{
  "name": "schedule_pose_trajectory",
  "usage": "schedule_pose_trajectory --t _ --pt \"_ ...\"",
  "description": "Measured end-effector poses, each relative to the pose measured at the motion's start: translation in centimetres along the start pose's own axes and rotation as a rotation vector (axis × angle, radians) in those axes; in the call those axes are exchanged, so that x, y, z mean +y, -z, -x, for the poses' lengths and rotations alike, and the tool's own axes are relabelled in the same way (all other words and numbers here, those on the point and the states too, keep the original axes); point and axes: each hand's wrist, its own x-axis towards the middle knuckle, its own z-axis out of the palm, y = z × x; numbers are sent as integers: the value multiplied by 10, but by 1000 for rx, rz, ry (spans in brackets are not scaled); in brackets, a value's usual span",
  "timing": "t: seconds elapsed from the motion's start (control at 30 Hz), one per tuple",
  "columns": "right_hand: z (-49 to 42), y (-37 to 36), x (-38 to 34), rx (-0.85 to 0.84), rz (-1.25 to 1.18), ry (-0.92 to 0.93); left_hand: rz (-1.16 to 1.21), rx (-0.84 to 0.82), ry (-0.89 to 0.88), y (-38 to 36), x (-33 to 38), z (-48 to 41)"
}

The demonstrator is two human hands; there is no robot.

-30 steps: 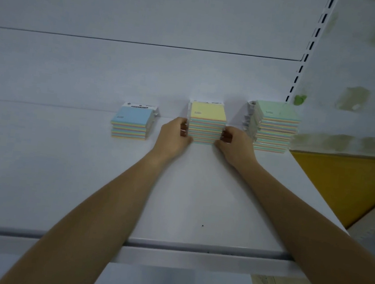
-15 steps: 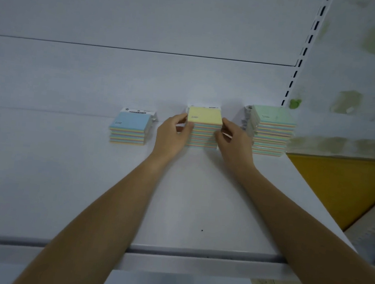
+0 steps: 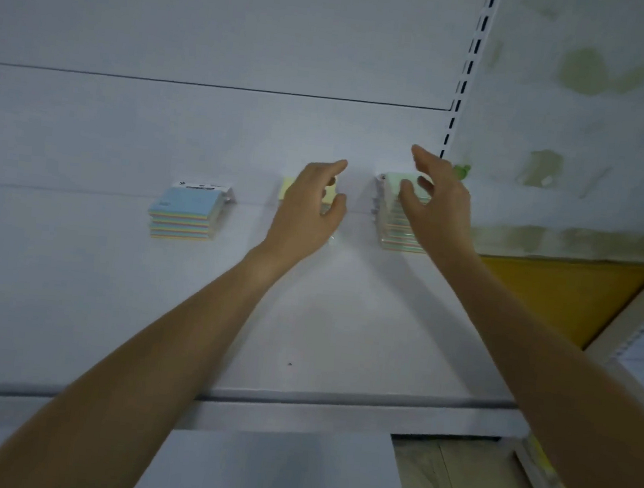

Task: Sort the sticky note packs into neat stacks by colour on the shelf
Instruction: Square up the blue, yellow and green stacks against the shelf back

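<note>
Three stacks of sticky note packs stand in a row at the back of the white shelf [image 3: 343,325]. The blue-topped stack [image 3: 186,211] is on the left. The yellow-topped stack [image 3: 288,189] in the middle is mostly hidden behind my left hand [image 3: 308,206], which hovers in front of it with fingers spread and relaxed, holding nothing. The green-topped stack [image 3: 391,211] on the right is partly covered by my right hand [image 3: 436,200], which is raised in front of it, fingers loose and apart, gripping nothing.
A slotted upright [image 3: 467,72] runs up the back wall at the right of the stacks. Beyond it lie a stained white panel and a yellow panel [image 3: 557,292]. The shelf's front lip [image 3: 335,400] crosses the lower view.
Both hands have let go of the sides of the yellow-topped stack and lifted. My right hand has shifted right, in front of the green-topped stack. The camera has tilted.
</note>
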Motion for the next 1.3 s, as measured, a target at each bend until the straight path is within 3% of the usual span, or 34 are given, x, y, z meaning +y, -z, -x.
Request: schedule_pose_trajectory --t 0.2,0.4,0.8,1.3 --pt "3 33 51 13 -22 -321 -108 -251 354 -67 35 -9" --pt "11 16 60 -194 -151 -619 -200 -229 580 -98 24 -6" --pt "12 0 76 -161 -28 -518 -26 -215 499 -103 -2 -8" --pt "17 10 76 -94 -26 -447 -31 -122 409 -105 -2 -5"
